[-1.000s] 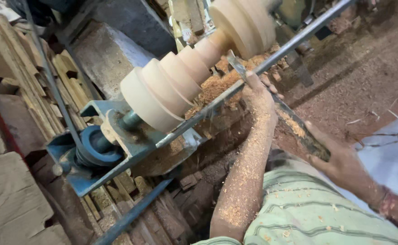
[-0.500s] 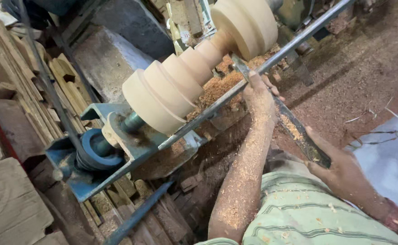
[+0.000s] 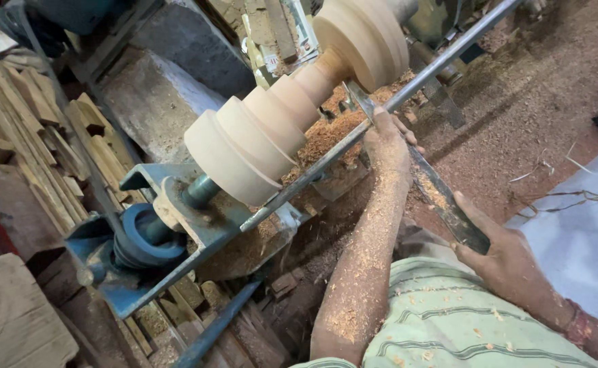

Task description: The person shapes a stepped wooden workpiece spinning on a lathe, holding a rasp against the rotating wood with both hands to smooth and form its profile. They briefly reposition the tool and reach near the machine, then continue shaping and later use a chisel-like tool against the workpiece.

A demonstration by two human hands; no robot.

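The pale stepped wooden workpiece (image 3: 292, 116) sat between the blue lathe's (image 3: 135, 238) centres. Since a second earlier, the long steel chisel (image 3: 415, 163) stayed at its narrow neck, little moved; left hand (image 3: 387, 140) fingers clamped it on the rest bar (image 3: 326, 160), right hand (image 3: 503, 259) fingers gripped the handle end.

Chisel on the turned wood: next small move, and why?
Probably ease the chisel tip slightly deeper into the narrow neck of the turned wood piece. The left hand pins the blade on the metal rest bar, the right hand grips the handle end, and the tip sits right at that neck.
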